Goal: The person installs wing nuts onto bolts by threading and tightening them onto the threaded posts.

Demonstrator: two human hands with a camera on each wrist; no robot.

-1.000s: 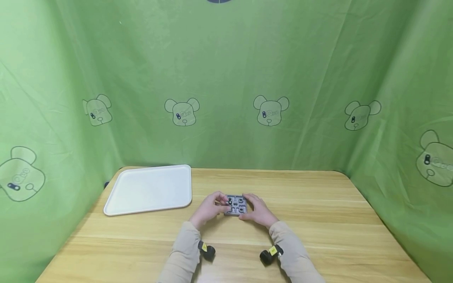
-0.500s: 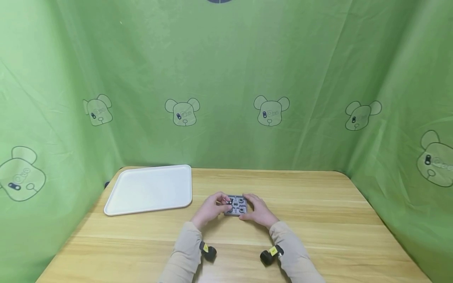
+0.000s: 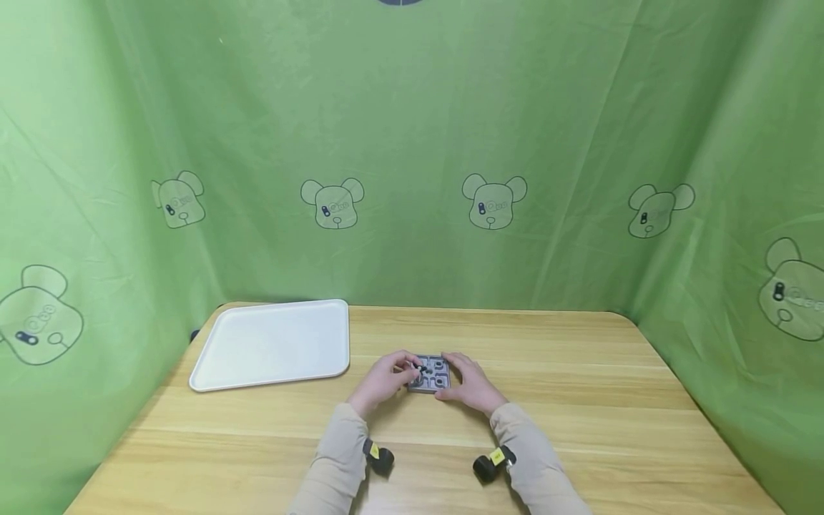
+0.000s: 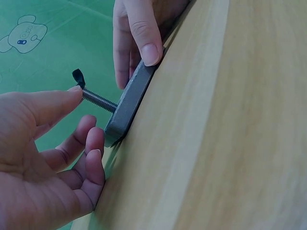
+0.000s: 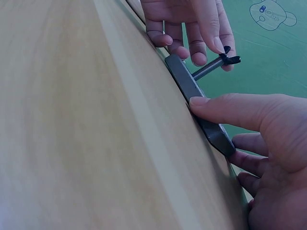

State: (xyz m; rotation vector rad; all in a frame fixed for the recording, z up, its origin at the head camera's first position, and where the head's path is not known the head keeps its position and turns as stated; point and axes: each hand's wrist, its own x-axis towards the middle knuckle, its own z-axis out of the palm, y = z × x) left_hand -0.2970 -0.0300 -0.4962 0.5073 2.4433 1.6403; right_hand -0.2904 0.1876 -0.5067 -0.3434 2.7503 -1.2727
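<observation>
Wing screw (image 4: 99,99), with a black winged head and a threaded shank, stands out from the upper face of a square grey block (image 3: 433,373), on its left part; how deep the screw sits cannot be told. The left hand (image 3: 381,379) pinches the winged head between thumb and index finger, its other fingers loosely curled near the block's left end. The right hand (image 3: 473,385) grips the block from the right, thumb against the near side and fingers at the far side. Grooves and rounded recesses mark the block's upper face, and it lies flat on a wood-grain table (image 3: 592,408). Farther left, well apart from both hands, lies a white tray (image 3: 270,347) with rounded corners. Black wrist cameras (image 3: 383,462) with yellow labels are worn at the beige sleeves (image 3: 331,450). Green curtain (image 3: 412,114), printed with bear heads, hangs at the far, left and right sides.
</observation>
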